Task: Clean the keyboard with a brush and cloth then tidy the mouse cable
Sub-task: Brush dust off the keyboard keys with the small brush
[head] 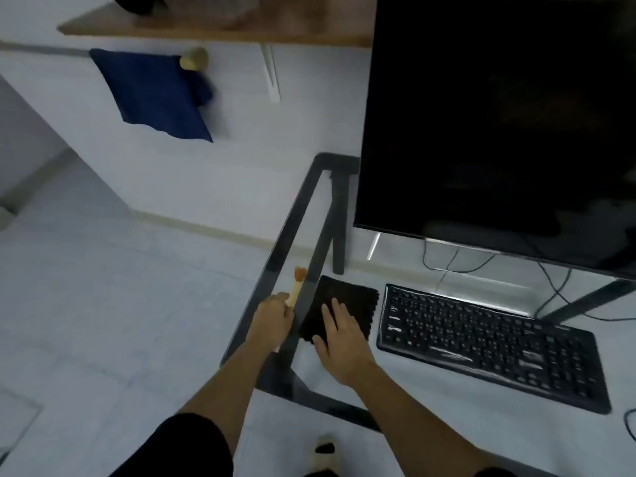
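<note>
Under your right hand, which lies flat with fingers spread, sits the black cloth on the glass desk. Your left hand, just beside it, grips the brush. Right of both hands lies the keyboard.

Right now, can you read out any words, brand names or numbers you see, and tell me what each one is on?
No text can be read here.
Keyboard: white key legends show, but too small and blurred to read.
Monitor: screen dark, no logo or text visible.
Black cloth, brush, blue cloth: no markings visible.
</note>
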